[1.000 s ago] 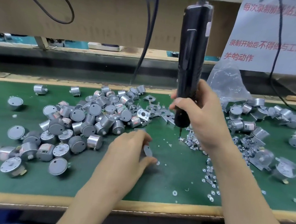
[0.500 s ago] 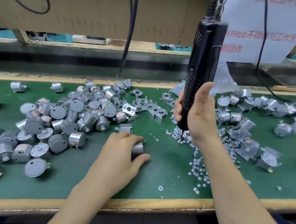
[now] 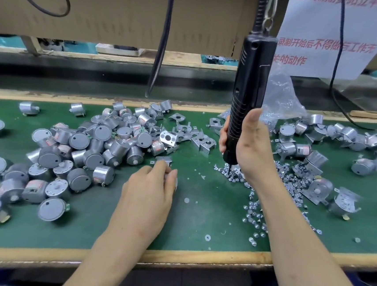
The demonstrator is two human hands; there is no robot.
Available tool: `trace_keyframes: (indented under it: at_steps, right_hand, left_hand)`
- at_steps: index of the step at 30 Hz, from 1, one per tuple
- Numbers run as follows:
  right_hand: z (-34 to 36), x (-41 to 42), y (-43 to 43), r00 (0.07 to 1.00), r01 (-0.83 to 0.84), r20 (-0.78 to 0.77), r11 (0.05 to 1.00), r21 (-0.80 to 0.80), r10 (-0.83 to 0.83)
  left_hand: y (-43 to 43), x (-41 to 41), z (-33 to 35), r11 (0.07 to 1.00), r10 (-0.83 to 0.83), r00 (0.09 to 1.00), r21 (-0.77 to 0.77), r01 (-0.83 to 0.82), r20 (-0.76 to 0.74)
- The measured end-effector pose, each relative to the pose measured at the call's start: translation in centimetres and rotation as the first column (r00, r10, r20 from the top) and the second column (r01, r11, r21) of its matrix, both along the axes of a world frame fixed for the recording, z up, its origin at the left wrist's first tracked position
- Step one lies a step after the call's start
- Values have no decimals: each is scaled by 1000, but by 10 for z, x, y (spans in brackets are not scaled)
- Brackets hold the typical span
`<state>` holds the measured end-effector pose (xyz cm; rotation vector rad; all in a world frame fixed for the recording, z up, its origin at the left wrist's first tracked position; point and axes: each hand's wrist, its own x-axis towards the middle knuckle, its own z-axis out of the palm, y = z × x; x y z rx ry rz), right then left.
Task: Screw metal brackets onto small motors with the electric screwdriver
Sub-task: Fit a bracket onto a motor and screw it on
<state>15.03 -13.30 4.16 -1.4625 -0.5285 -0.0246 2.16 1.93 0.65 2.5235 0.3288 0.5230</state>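
From where I stood, the right hand was clenched round the lower grip of the black screwdriver, which hung upright from a cord overhead. Its bit was dipped into the scatter of screws at about three o'clock from the middle of the green mat. The left hand lay knuckles-up near the centre, fingers curled over what looked like a motor. Most of it was hidden under the palm, so I could not be sure how it sat. A single bracket lay just beyond the fingertips at twelve o'clock of that hand, touching or nearly so. The heap of motors spread out at nine to ten o'clock, loose brackets at one o'clock, and motors already wearing brackets off at three o'clock, past the screws. I took the step in hand to be picking a screw up on the bit while the other hand readied the parts. The next move would call for seating the bracket squarely on the motor with the holes lined up, holding both firm, then bringing the loaded bit straight down onto a hole.
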Motion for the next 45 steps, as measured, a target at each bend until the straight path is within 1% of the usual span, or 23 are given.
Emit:
trace_keyframes:
  at_steps: [2, 4, 10, 14, 17, 19, 23, 31, 38, 45]
  right_hand:
    - [-1, 0, 0, 1000, -1, -1, 1000, -6, 1]
    - [-2, 1, 0, 1000, 3, -4, 1000, -17, -3]
    - [-5, 3, -1, 999, 32, 4, 999, -44, -32]
    - [-4, 3, -2, 999, 33, -12, 999, -26, -33]
    - [-3, 1, -2, 1000, 11, -18, 1000, 2, -11]
    - [-2, -1, -1, 1000, -9, -23, 1000, 20, 9]
    - [-1, -6, 4, 997, -54, -46, 998, 45, 56]
    - [-5, -11, 12, 990, -110, -78, 993, 45, 113]
    - [-4, -14, 13, 986, -139, -90, 989, 46, 142]
    - [-6, -16, 15, 985, -134, -108, 991, 30, 136]
  left_hand:
    - [-2, 0, 1, 995, 41, 998, 91, -35, -55]
    - [-2, 0, -1, 986, 54, 994, 161, -38, -96]
    - [-6, -5, -4, 971, 57, 980, 240, -9, -193]
    - [-2, -7, -1, 982, -25, 978, 176, 62, -208]
    - [3, -9, 1, 986, -94, 978, 117, 117, -185]
    - [4, -9, 2, 988, -109, 980, 94, 126, -165]
    - [5, -6, -3, 992, -90, 985, 73, 101, -146]
    - [7, -2, -10, 994, -83, 989, 64, 92, -122]
    - [7, -1, -11, 996, -73, 991, 47, 78, -110]
    - [5, 0, -15, 997, -48, 994, 58, 53, -95]
